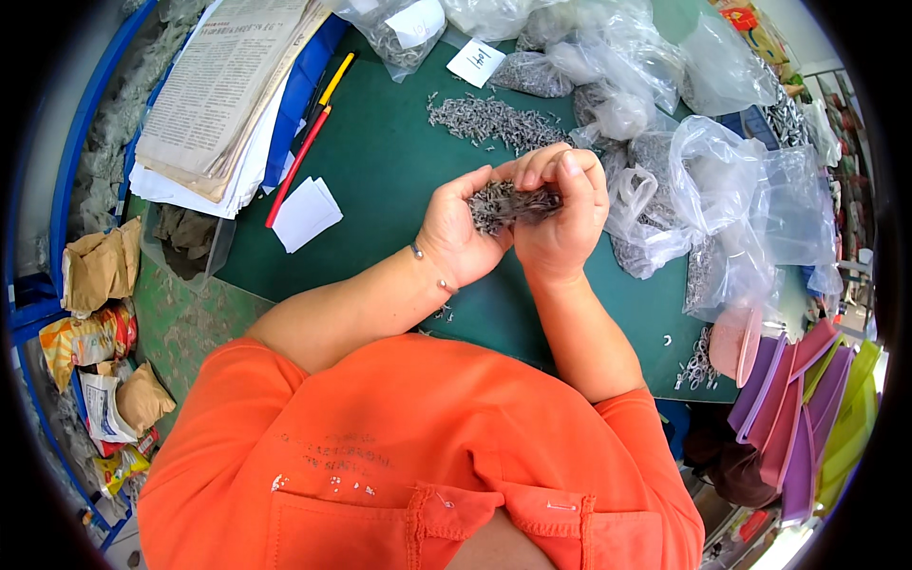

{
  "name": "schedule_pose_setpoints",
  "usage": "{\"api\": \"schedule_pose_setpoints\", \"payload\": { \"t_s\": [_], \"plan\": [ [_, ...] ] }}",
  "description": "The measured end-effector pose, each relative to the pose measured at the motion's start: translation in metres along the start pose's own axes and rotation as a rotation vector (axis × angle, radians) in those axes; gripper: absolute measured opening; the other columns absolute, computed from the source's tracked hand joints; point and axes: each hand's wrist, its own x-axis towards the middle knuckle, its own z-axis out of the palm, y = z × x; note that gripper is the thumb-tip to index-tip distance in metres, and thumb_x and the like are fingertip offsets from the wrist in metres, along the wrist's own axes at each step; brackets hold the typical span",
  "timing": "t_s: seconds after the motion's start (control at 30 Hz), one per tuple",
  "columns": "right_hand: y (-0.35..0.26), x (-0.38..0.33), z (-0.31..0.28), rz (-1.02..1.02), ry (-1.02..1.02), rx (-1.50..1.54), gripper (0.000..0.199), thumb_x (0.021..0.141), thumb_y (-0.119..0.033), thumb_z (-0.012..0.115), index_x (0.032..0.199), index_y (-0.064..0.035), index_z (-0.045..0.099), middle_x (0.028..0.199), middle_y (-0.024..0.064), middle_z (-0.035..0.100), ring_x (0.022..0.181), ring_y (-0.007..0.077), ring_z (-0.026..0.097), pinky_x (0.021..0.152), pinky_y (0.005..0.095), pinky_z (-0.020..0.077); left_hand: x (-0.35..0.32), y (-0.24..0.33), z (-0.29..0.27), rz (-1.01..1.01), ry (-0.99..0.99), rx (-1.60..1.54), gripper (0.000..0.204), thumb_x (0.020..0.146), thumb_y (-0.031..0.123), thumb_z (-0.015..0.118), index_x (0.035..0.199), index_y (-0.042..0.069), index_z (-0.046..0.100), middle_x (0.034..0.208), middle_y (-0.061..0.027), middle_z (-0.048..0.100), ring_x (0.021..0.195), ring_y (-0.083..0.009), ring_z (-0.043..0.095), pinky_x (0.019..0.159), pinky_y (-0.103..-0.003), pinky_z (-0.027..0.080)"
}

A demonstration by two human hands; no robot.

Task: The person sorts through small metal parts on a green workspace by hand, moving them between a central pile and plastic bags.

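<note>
My left hand (458, 231) and my right hand (568, 217) are cupped together above the green table (370, 104). Between the palms sits a heap of small grey metal pieces (499, 206), too fine to tell their exact kind. The right fingers curl over the far side of the heap, and the left palm supports it from the left. Just beyond the hands, a loose pile of similar grey pieces (496, 123) is spread on the tabletop. A few stray bits lie near my left wrist.
Clear plastic bags (727, 176) of grey parts crowd the right and far side. A white label card (475, 63) stands by the pile. At left are newspapers (223, 85), a red pen (298, 166) and blank cards (307, 215). Coloured plastic bins (793, 408) are at lower right.
</note>
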Motion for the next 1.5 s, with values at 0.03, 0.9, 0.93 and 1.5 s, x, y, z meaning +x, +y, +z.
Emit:
{"api": "schedule_pose_setpoints", "payload": {
  "t_s": [0.03, 0.9, 0.93, 1.5],
  "plan": [
    [0.000, 0.000, 0.000, -0.006, -0.007, 0.018, 0.022, 0.100, -0.008, 0.048, 0.079, -0.0019, 0.049, 0.076, 0.0103, 0.056, 0.071, 0.0174, 0.054, 0.070, 0.0322, 0.0470, 0.002, 0.002, -0.005, -0.012, -0.040, -0.008, 0.024, 0.102, 0.026, 0.042, 0.104, 0.008, 0.059, 0.114, -0.0061, 0.062, 0.115, -0.0212, 0.057, 0.106, -0.039, 0.041],
    [0.024, -0.015, -0.016, 0.640, 0.499, 0.704, 0.039, 0.104, -0.031, 0.039, 0.117, 0.0004, 0.059, 0.101, 0.0095, 0.061, 0.091, 0.0216, 0.055, 0.092, 0.0363, 0.0474, 0.019, 0.006, 0.035, 0.689, -0.030, 0.785, 0.038, 0.107, 0.031, 0.045, 0.082, 0.003, 0.054, 0.075, -0.0068, 0.057, 0.064, -0.0141, 0.053, 0.058, -0.028, 0.045],
    [0.018, -0.013, -0.010, 0.664, 0.545, 0.656, 0.039, 0.104, -0.031, 0.039, 0.118, 0.0001, 0.059, 0.101, 0.0090, 0.061, 0.091, 0.0212, 0.055, 0.093, 0.0366, 0.0470, 0.020, 0.006, 0.034, 0.731, -0.056, 0.789, 0.039, 0.106, 0.031, 0.047, 0.082, 0.002, 0.056, 0.074, -0.0062, 0.058, 0.064, -0.0129, 0.054, 0.059, -0.027, 0.045],
    [0.012, -0.021, -0.007, 0.681, 0.491, 0.808, 0.029, 0.101, -0.027, 0.043, 0.112, -0.0072, 0.060, 0.117, 0.0082, 0.062, 0.117, 0.0246, 0.056, 0.105, 0.0426, 0.0430, 0.016, 0.002, 0.033, 0.892, -0.244, 1.343, 0.040, 0.107, 0.022, 0.045, 0.080, -0.004, 0.060, 0.087, -0.0094, 0.066, 0.078, -0.0128, 0.058, 0.075, -0.027, 0.047]
  ]
}}
